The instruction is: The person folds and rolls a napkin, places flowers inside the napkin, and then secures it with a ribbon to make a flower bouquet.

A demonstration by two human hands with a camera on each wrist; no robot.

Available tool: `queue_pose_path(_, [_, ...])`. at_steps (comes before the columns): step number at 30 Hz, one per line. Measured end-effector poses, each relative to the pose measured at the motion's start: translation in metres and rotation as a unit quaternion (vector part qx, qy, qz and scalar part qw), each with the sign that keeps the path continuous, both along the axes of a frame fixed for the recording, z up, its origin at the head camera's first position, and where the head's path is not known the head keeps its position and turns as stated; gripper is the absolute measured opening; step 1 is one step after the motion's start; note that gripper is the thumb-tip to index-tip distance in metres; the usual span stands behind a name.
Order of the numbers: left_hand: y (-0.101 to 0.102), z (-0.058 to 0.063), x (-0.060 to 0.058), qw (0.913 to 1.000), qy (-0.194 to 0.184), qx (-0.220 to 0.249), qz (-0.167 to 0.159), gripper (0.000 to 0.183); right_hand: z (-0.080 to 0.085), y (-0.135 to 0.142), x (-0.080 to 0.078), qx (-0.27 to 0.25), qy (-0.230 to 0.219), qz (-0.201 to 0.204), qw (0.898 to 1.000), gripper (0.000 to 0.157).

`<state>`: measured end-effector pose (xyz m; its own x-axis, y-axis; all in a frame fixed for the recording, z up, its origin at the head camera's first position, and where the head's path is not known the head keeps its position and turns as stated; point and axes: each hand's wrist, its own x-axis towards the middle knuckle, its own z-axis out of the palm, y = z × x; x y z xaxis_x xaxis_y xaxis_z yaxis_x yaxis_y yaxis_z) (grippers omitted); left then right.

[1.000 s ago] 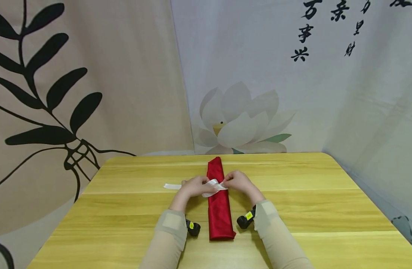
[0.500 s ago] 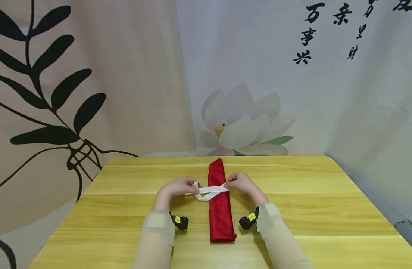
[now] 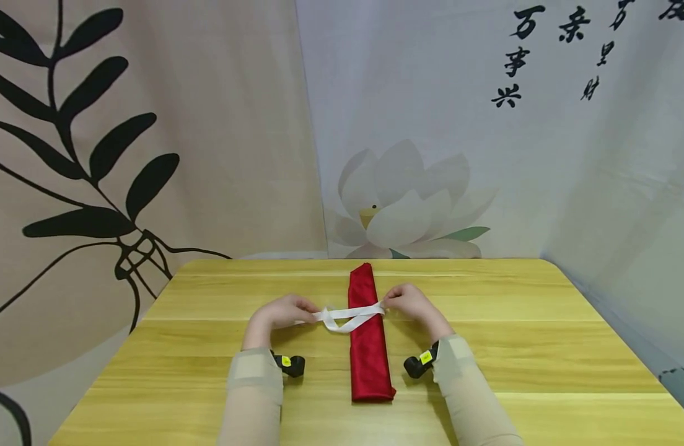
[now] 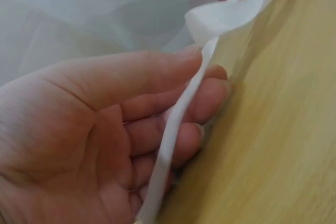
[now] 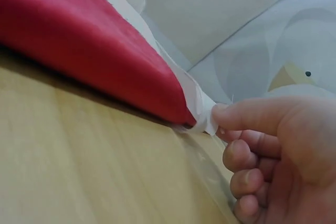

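A long, flat bundle of shiny red cloth (image 3: 368, 362) lies lengthwise on the wooden table. Across its upper half runs a white ribbon (image 3: 344, 314), looped and crossing itself near the bundle's left side. My left hand (image 3: 277, 314), left of the bundle, pinches the ribbon between thumb and forefinger; in the left wrist view a ribbon tail (image 4: 176, 119) trails down past the curled fingers. Beside the bundle's right edge, my right hand (image 3: 414, 305) pinches the ribbon (image 5: 207, 114) with thumb and forefinger, close against the red cloth (image 5: 105, 51). The ribbon's underside path is hidden.
The table (image 3: 515, 347) stretches to both sides of the bundle. Behind it hangs a pale curtain (image 3: 236, 124) printed with dark leaves, a lotus and black characters. Small black wrist cameras (image 3: 292, 364) sit at both sleeves.
My left hand has moved left, away from the bundle, drawing the ribbon out into a longer loop. My right hand has stayed by the right edge, still pinching. The head view has shifted slightly.
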<state>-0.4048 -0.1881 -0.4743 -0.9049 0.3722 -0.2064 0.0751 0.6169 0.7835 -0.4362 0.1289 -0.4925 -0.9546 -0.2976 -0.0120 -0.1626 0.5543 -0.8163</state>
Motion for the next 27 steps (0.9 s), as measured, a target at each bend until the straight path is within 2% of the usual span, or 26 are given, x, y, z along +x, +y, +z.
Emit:
queue_pose_path(7, [-0.004,-0.001,0.001,0.9996,-0.005,0.012,0.027,0.014,-0.001,0.013,-0.001,-0.007,-0.009,-0.013,1.0,0.012])
queue_pose_path(15, [-0.005,-0.002,0.0,0.9988,-0.022,0.024,0.036,0.013,0.004,0.036,-0.001,-0.018,-0.055,-0.014,0.998,0.015])
queue_pose_path(22, [-0.005,-0.001,-0.002,0.9989,-0.022,0.02,0.036,0.013,0.009,0.053,0.0,-0.006,-0.071,0.009,0.997,0.018])
queue_pose_path(27, [-0.006,-0.004,-0.003,0.999,-0.018,0.021,0.034,0.014,0.01,0.063,0.002,-0.022,-0.084,0.029,0.996,0.017])
